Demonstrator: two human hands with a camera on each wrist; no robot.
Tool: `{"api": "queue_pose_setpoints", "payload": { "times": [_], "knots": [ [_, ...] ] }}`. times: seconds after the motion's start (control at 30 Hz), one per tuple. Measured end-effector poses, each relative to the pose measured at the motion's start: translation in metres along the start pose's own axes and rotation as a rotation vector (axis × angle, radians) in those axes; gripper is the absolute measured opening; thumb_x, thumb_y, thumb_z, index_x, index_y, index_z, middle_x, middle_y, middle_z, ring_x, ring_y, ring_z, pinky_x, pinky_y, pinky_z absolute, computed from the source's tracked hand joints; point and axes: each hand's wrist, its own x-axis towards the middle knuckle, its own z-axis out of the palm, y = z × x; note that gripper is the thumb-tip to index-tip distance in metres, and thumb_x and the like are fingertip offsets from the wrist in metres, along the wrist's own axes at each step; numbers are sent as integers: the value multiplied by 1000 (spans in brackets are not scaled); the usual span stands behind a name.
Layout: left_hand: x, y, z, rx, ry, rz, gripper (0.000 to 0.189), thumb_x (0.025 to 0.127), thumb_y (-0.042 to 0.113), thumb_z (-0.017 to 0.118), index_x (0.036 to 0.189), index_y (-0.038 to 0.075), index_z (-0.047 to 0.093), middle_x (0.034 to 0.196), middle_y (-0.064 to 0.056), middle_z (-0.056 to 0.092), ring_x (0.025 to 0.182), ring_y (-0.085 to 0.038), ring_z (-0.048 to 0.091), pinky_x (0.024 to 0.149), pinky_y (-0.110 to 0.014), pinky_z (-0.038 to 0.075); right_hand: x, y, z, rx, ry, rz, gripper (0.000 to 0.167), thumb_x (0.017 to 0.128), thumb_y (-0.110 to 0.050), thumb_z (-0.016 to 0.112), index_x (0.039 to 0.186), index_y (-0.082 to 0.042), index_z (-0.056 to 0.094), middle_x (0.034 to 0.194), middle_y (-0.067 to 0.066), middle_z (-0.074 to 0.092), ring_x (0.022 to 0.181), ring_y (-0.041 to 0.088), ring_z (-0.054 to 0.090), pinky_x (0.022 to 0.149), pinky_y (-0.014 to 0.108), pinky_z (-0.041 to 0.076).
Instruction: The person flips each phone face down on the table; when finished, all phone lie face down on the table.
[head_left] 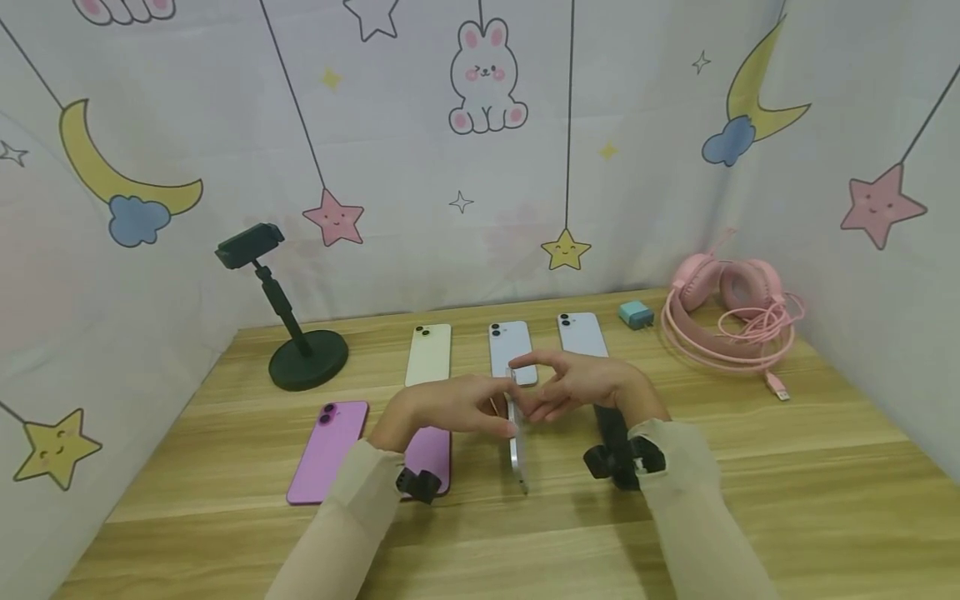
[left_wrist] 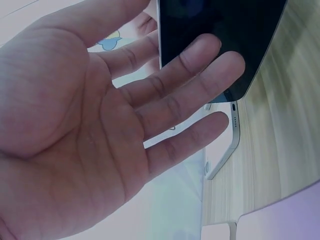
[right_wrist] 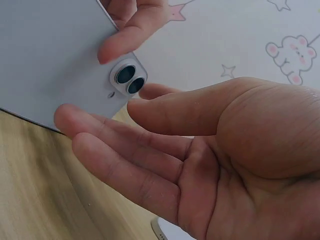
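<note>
A silver-white smartphone (head_left: 514, 442) stands on edge between my hands, its dark screen (left_wrist: 215, 30) facing left. On its pale back (right_wrist: 55, 55) are two round camera lenses. My left hand (head_left: 465, 404) pinches the phone near its camera end, with a fingertip against the back; the other fingers lie loosely stretched on the screen side. My right hand (head_left: 581, 385) is beside the phone's back, fingers loosely extended and overlapping its lower edge in the right wrist view. Whether those fingers touch it I cannot tell.
Purple phones lie left (head_left: 330, 454) and under my left wrist (head_left: 429, 458). Behind are a cream phone (head_left: 429, 354) and two pale phones (head_left: 510, 346) (head_left: 583, 333). A black stand (head_left: 307, 358), charger plug (head_left: 636, 314) and pink headphones (head_left: 727, 312) sit farther back on the wooden table (head_left: 750, 467).
</note>
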Motion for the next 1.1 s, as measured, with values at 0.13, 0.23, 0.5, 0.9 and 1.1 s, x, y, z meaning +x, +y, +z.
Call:
{"api": "queue_pose_setpoints", "payload": {
  "times": [0.13, 0.23, 0.5, 0.9, 1.1],
  "knots": [
    [-2, -2, -2, -25, -7, 8, 35, 97, 21, 67, 127, 3, 59, 105, 1, 67, 95, -11, 64, 84, -27, 51, 1, 2, 0, -6, -20, 32, 64, 98, 7, 47, 156, -14, 29, 115, 28, 68, 102, 32, 70, 88, 43, 55],
    [-5, -1, -4, -36, -8, 2, 33, 96, 18, 68, 124, 2, 60, 96, 0, 66, 88, -12, 62, 79, -27, 50, 1, 1, 1, -18, -29, 66, 65, 98, 8, 45, 156, -15, 29, 113, 27, 69, 101, 31, 70, 88, 43, 55],
    [-11, -3, -7, -37, -20, -20, 28, 94, 14, 70, 119, 4, 61, 86, 1, 63, 78, -12, 58, 72, -25, 47, 3, 0, 5, -19, -40, 117, 64, 99, 7, 47, 156, -15, 28, 110, 25, 70, 99, 31, 70, 86, 42, 56],
    [-11, -6, -7, -8, -42, -86, 24, 92, 14, 74, 113, 8, 63, 83, 1, 62, 76, -10, 57, 71, -24, 47, 1, 0, 2, -64, 6, 139, 59, 98, 4, 54, 153, -11, 36, 108, 21, 71, 98, 29, 70, 87, 39, 56],
    [-9, -9, -4, 17, -55, -99, 24, 92, 14, 74, 113, 10, 62, 84, 1, 61, 77, -10, 57, 71, -24, 46, -1, 1, 0, -62, 28, 143, 59, 97, 4, 56, 152, -9, 37, 106, 20, 70, 96, 28, 70, 88, 40, 55]
  ]
}}
